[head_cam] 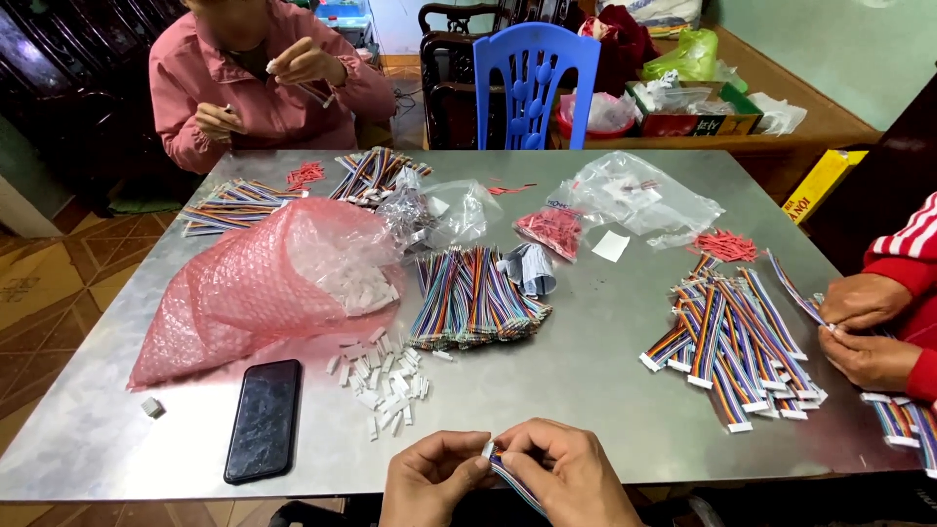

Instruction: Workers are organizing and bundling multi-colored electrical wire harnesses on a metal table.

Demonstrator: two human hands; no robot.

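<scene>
At the near edge of the metal table (605,390), the person's left hand (434,478) and right hand (571,478) are brought together, both pinched on one multicoloured ribbon cable (509,478). The cable's white end sits between the two sets of fingertips, at the top of the hands, and its striped length runs down and toward the right under the right hand. The left hand's fingers are curled closed, thumb pressed against the cable's end; the right hand's fingers are also folded narrow around it. Just beyond the hands, a little to the left, lies a scatter of small white connector housings (383,381), spilling from a pink bubble-wrap bag (254,293) farther left. A black phone (264,420) lies flat near the left hand, well apart from it. Straight ahead, in the middle of the table, is a bundle of loose ribbon cables (473,298). To the right a heap of finished cables with white plugs (732,346) lies beside the hands of a second person in a red striped sleeve (913,249). At the far left a third person in a pink jacket (259,98) holds small parts up in both hands.
</scene>
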